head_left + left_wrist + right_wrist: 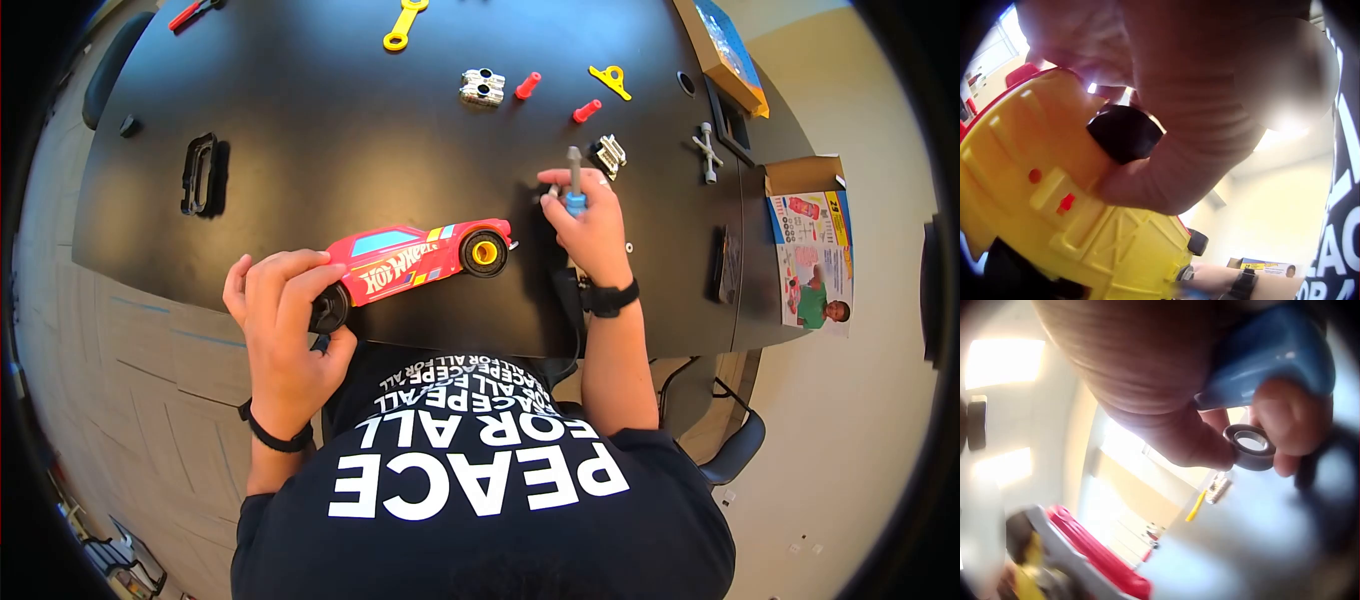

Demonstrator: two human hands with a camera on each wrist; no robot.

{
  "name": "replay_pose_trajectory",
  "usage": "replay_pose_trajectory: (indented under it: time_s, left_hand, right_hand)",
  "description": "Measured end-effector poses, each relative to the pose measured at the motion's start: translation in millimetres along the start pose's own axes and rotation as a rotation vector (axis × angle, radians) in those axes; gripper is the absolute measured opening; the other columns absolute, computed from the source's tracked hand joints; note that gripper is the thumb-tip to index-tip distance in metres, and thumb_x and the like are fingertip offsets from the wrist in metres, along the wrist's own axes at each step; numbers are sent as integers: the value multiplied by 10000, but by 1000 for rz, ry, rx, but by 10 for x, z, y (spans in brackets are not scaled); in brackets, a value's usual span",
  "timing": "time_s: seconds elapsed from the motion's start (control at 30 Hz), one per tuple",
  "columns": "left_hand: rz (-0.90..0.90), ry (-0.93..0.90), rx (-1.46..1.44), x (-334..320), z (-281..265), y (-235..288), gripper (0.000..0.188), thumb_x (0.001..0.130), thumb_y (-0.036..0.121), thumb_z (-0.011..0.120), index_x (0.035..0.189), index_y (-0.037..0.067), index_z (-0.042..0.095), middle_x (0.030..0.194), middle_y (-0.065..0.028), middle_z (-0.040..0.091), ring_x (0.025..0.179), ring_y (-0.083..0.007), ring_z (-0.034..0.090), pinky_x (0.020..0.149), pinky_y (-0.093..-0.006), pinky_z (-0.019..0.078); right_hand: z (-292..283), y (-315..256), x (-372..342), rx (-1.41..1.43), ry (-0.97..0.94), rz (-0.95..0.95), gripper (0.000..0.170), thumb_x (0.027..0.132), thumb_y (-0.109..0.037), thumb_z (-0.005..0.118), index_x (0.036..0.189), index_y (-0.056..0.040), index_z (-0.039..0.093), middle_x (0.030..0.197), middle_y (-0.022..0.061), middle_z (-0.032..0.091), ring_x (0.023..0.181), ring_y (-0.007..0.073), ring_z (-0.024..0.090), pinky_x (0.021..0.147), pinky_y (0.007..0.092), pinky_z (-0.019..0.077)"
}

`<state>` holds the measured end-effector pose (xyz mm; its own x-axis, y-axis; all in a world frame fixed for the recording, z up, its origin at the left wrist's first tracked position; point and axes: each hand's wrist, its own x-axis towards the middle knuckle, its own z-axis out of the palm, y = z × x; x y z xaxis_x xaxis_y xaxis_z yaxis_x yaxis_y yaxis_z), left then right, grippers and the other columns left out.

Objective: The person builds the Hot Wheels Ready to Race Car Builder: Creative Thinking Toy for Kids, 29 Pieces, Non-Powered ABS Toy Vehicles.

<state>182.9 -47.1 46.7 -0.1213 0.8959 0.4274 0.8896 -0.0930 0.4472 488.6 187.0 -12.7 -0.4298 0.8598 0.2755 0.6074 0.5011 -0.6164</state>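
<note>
A red toy car [390,262] lies with its side up; my left hand [285,315] grips its rear end around the black rear wheel [329,308]. Its yellow underside [1066,187] fills much of the left wrist view, the left hand [1166,106] curled over the wheel [1125,132]. To the right of the car, my right hand [592,225] holds a screwdriver with a blue handle [575,203], its grey tip pointing away from the body. In the right wrist view, thumb and finger of the right hand [1141,394] also pinch a small ring-shaped part [1250,447] beside the blue handle [1272,359].
Beyond the hands lie silver engine-like parts [483,87], red cones [528,86], a yellow wrench [405,22] and a yellow piece [611,82]. A black frame [199,175] is at left; a grey cross wrench [708,153] and printed box [815,250] are at right.
</note>
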Motion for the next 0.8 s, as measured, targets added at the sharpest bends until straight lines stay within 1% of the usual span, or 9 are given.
replay_pose_trajectory:
  time_s: [0.07,0.1,0.2,0.23,0.33,0.53,0.6,0.7,0.8]
  left_hand:
    - [-18,-63,48,80,-64,110,684,665,-65,755,1325,97,677,1331,-112,683,1243,-311,638,1226,-587,355]
    - [-38,-121,99,105,-84,145,704,663,-70,765,1342,92,674,1339,-120,668,1255,-321,631,1211,-560,379]
    - [-66,-223,78,136,-94,162,723,694,-64,809,1385,84,657,1381,-136,656,1292,-353,617,1153,-514,433]
    - [-56,-227,79,167,-101,197,723,694,-64,809,1385,84,657,1381,-136,656,1292,-353,617,1153,-514,433]
    - [-55,-219,74,241,-74,280,684,732,-58,845,1374,68,645,1407,-151,661,1299,-389,614,1091,-496,465]
    - [-24,-172,66,232,78,288,629,758,-54,860,1335,54,633,1443,-158,666,1310,-405,616,1083,-512,462]
    - [-14,-198,138,252,53,357,662,745,22,918,1343,59,637,1449,-159,665,1325,-403,610,1090,-514,458]
    - [-23,-247,152,347,-22,517,710,732,148,971,1355,55,643,1461,-166,662,1345,-402,603,1112,-523,454]
    - [10,-278,64,435,68,572,756,737,265,989,1373,46,644,1474,-173,657,1365,-403,592,1137,-540,450]
  right_hand:
    - [-163,-115,-127,804,-209,551,298,961,36,763,1254,-16,749,1189,122,722,858,161,703,626,288,523]
    - [-148,-243,-213,979,-85,505,321,967,77,761,1280,16,729,1162,120,746,824,106,676,542,214,434]
    - [-329,-287,-403,1260,-174,473,343,942,129,761,1274,51,717,1157,118,737,850,126,680,544,228,442]
    - [-350,-286,-449,1368,-188,442,411,919,152,773,1317,70,708,1271,139,693,898,140,685,543,233,453]
    - [-348,-456,-527,1316,-96,289,487,894,163,786,1367,88,693,1355,158,639,972,161,698,551,240,468]
    - [-241,-577,-480,1316,-238,153,516,892,175,783,1391,81,689,1352,156,621,1075,204,708,570,248,491]
    - [-180,-649,-491,1417,-191,283,509,902,182,774,1393,84,679,1333,156,618,1079,205,705,586,247,503]
    - [-85,-546,-469,1408,-245,152,507,906,189,772,1392,87,670,1310,146,624,1079,196,702,599,250,508]
    - [-121,-530,-442,1349,-274,161,503,899,182,791,1379,89,675,1290,137,629,1066,186,701,601,264,518]
